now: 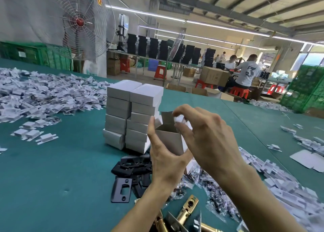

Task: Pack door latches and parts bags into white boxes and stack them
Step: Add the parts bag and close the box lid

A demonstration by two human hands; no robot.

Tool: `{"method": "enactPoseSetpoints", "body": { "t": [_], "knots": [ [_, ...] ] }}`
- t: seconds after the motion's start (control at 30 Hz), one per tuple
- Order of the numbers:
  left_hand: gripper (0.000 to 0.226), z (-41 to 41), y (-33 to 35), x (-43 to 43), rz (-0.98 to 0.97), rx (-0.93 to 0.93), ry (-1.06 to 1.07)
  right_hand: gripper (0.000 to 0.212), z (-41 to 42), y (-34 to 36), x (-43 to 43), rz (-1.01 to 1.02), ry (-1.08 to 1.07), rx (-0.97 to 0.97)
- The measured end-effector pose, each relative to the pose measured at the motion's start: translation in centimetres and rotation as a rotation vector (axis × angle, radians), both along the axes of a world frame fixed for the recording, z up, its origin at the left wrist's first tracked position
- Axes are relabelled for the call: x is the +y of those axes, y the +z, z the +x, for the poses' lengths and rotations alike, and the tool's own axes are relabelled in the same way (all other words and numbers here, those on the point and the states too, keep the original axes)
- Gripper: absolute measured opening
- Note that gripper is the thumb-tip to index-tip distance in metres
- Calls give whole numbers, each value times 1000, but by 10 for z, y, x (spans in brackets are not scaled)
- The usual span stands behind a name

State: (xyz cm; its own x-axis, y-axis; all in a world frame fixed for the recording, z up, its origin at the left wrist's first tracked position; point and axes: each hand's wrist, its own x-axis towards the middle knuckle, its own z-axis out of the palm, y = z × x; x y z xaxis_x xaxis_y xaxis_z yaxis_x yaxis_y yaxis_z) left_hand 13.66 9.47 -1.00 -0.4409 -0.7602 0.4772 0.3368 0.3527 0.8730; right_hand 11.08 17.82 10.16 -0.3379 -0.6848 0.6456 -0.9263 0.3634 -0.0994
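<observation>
— Where do we have the open box (169, 140)?

— Lifted off the table (52, 170), just in front of the stack (133, 114) of closed white boxes, mouth upward. Our left hand (164, 161) wraps its lower walls, with the thumb lying up its left wall. Our right hand (206, 139) pinches a white piece (179, 119) at the mouth. We cannot tell whether that is a flap or a bag.

— How will it handle?

— We judge it to be thin card, light and easily crushed while open. We should hold it low by the corners, where the folds stiffen it, and squeeze gently.

— And the rest?

— Nearer us than the stack lie black plates (130, 167), then brass latches (188, 207), likely heavy and slick. Parts bags (215, 196) lie to the stack's right, crinkly and soft. Flat blanks (43, 91) are heaped to the stack's left.
</observation>
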Motion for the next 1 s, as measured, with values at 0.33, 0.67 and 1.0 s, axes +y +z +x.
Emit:
{"method": "enactPoseSetpoints", "body": {
  "t": [0.33,0.67,1.0],
  "knots": [
    [116,-2,-6,-5,-222,-28,127,20,-7,-3,6,231,-127,-104],
    [115,7,16,-30,-298,-103,313,12,-20,-24,15,-294,34,-129],
    [112,19,28,-56,-277,-27,410,41,-17,-110,-23,591,91,-289]
  ]
}}
